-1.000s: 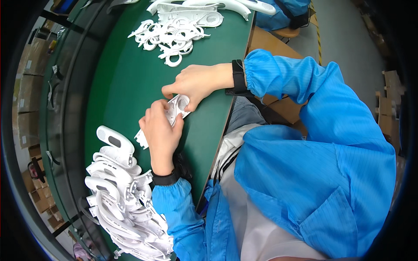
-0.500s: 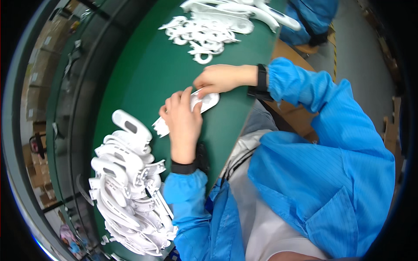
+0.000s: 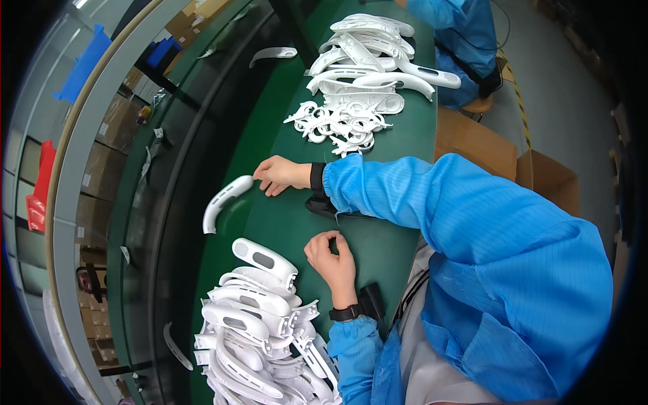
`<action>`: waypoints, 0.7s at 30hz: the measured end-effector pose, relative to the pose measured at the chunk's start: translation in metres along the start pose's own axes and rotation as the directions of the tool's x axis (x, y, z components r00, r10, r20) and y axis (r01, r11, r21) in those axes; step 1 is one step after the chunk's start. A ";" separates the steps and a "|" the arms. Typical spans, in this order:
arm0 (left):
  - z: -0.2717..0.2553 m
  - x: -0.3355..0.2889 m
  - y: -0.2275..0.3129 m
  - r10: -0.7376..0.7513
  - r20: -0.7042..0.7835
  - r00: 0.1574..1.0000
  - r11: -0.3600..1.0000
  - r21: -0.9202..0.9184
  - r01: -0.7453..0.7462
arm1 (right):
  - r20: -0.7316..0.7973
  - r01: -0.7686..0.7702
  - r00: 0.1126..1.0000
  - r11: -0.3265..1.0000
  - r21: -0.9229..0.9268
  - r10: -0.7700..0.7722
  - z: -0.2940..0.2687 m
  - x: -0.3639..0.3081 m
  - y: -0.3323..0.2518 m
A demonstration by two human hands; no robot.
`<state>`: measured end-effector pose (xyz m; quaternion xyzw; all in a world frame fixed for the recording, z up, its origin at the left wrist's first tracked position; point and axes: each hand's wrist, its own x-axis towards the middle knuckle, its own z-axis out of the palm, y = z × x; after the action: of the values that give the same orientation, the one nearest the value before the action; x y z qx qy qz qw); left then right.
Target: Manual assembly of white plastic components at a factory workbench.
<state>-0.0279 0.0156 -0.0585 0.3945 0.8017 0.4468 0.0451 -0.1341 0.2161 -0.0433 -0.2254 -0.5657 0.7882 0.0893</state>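
Note:
My right hand reaches across the bench, its fingertips at the near end of a curved white plastic shell with slots along it. The shell lies over the border between the green bench top and the dark strip beyond. My left hand rests above the green top with curled fingers, and nothing shows in it. Beside it, at the lower left, is a heap of similar white shells. Small white ring-shaped parts lie in a cluster beyond my right forearm.
More white shells are stacked at the far end of the green bench. Single shells lie on the dark strip. A person in blue sits beyond, and a cardboard box stands right of the bench.
Both hands were together on a white shell over the bench. My right hand has carried a shell left to the dark strip; my left hand has let go and drawn back. The view has shifted.

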 end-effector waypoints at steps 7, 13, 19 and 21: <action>-0.005 0.007 0.008 -0.022 0.015 1.000 1.000 0.009 0.022 | 0.235 0.405 0.906 0.566 -0.718 -0.351 -0.064 -0.031 -0.042; -0.009 0.006 0.004 -0.027 -0.025 0.999 0.999 0.031 0.028 | 0.166 0.155 0.826 -0.066 -0.986 -0.539 -0.140 -0.061 -0.082; -0.008 0.001 0.002 -0.020 -0.015 1.000 0.999 0.032 0.021 | 0.033 -0.054 0.920 -0.211 -0.976 -0.390 -0.156 -0.063 -0.061; -0.007 0.001 0.002 -0.022 -0.010 1.000 0.999 0.034 0.022 | 0.006 -0.075 0.931 -0.208 -0.975 -0.364 -0.152 -0.063 -0.061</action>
<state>-0.0303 0.0120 -0.0521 0.3841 0.8137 0.4344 0.0397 -0.0158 0.3410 -0.0099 -0.2527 -0.9660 0.0057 0.0553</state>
